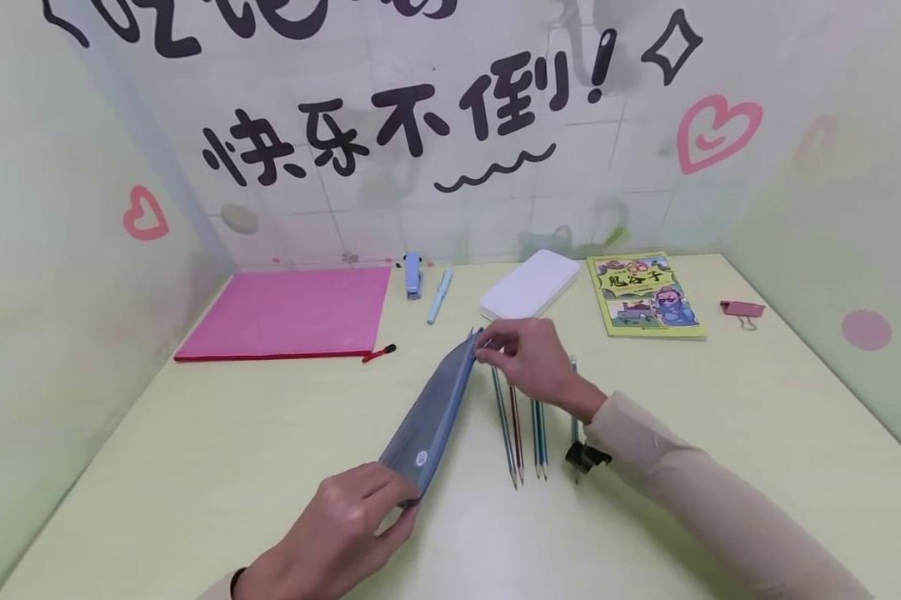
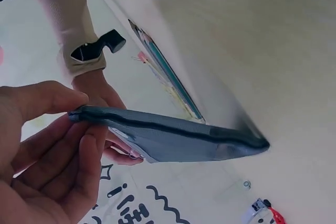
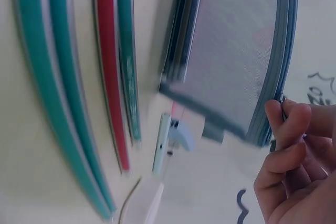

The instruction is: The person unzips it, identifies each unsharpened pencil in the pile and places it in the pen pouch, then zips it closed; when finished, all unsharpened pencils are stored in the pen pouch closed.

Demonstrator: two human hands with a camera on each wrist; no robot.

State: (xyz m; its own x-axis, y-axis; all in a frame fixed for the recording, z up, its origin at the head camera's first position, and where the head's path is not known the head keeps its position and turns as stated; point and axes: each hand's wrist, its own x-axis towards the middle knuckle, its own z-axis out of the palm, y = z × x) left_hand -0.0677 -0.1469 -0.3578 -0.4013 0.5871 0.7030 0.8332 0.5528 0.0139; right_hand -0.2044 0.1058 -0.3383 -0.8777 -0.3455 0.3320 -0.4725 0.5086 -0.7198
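Note:
A grey-blue mesh zip pouch [image 1: 433,408] is held tilted on edge over the table between both hands. My left hand [image 1: 345,517] pinches its near end between thumb and fingers; the left wrist view shows the dark zip edge of the pouch [image 2: 157,124] running away from the thumb. At the far upper corner, my right hand [image 1: 528,354] pinches the zip edge with thumb and forefinger, as the right wrist view shows beside the see-through mesh [image 3: 231,40]. Several pencils [image 1: 538,437], green and red, lie on the table just right of the pouch, partly under the right hand.
Behind lie a pink zip folder [image 1: 292,312], a blue stapler [image 1: 413,277], a light blue pen [image 1: 440,297], a white case [image 1: 531,283], a yellow comic book [image 1: 645,296] and a pink binder clip [image 1: 743,309]. Walls enclose the table [image 1: 195,442] at the back and sides.

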